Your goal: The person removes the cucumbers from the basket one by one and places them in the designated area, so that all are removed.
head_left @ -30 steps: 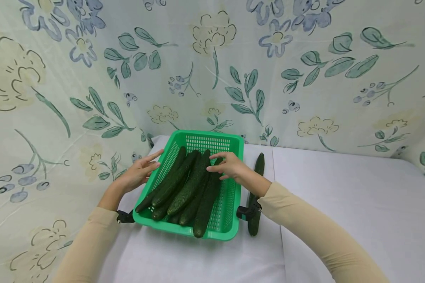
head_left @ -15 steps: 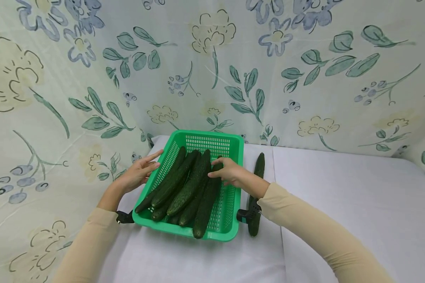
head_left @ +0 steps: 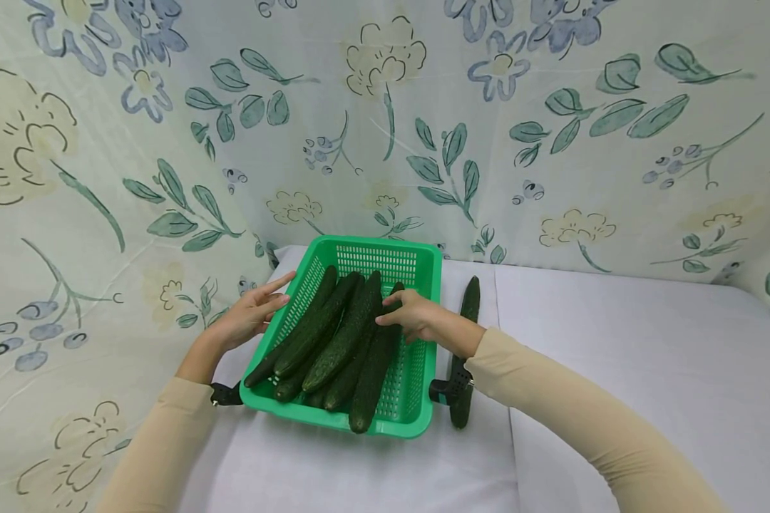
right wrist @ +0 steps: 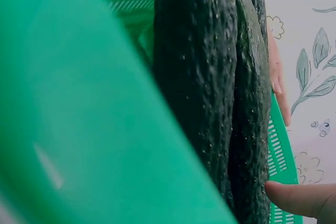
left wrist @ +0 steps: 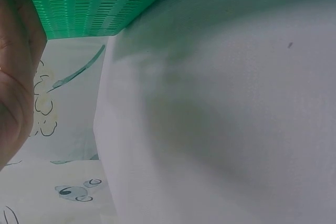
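A green plastic basket (head_left: 423, 420) with slotted walls holds several long dark-green cucumbers (head_left: 343, 338) lying lengthwise, some stacked on others. My left hand (head_left: 250, 313) rests against the basket's left side, fingers extended along the rim; in the left wrist view part of that hand (left wrist: 16, 72) shows beside the slotted wall. Over the rightmost cucumber (head_left: 375, 377) in the basket, my right hand (head_left: 420, 317) grips near its far end, with thumb and fingers curled about it. In the right wrist view the thumb (right wrist: 294, 198) meets a cucumber's bumpy skin; the other fingers are hidden.
One single cucumber (head_left: 462, 399) lies on the white tablecloth (head_left: 590, 370) just right of the basket, partly under the right forearm. Behind the table hangs a floral curtain (head_left: 449, 107), which also runs along the left. Black cameras (head_left: 445, 390) sit at both wrists.
My right hand has lowered slightly into the basket, and its fingers have closed around the rightmost cucumber. The left hand and the basket stay where they were.
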A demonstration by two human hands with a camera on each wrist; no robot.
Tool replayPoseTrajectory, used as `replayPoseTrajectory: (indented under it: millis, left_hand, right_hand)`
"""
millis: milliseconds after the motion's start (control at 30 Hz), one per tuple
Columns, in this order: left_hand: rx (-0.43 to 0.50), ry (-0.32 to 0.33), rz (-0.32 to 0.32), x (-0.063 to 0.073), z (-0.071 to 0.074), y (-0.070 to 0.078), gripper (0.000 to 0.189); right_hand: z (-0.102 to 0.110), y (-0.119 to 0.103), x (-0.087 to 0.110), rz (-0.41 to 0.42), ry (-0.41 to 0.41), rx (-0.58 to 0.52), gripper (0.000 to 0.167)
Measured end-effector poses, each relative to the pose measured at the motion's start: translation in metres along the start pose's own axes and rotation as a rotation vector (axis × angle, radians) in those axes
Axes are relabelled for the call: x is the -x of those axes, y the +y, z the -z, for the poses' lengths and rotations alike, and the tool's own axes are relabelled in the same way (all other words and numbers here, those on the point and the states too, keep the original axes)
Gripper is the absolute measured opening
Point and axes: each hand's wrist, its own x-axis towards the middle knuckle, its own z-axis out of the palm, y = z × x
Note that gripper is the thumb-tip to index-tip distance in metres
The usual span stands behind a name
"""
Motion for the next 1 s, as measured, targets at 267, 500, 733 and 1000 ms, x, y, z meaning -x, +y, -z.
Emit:
replayPoseTrajectory:
  millis: [267, 500, 733, 1000]
  left_hand:
    - [0.021, -0.009, 0.0, 0.002, -0.001, 0.0, 0.058]
    - [0.02, -0.008, 0.003, 0.001, 0.0, -0.001, 0.058]
    - [0.016, -0.017, -0.005, 0.001, 0.001, 0.0, 0.059]
    - [0.019, -0.033, -0.017, 0.0, 0.001, -0.001, 0.058]
  right_hand:
    - [-0.008, 0.006, 0.0, -0.025, -0.028, -0.029, 0.054]
    - [-0.014, 0.009, -0.001, -0.059, -0.068, -0.044, 0.059]
    - [-0.017, 0.009, 0.001, -0.063, -0.083, -0.042, 0.065]
    - [-0.016, 0.011, 0.0, -0.043, -0.061, -0.076, 0.067]
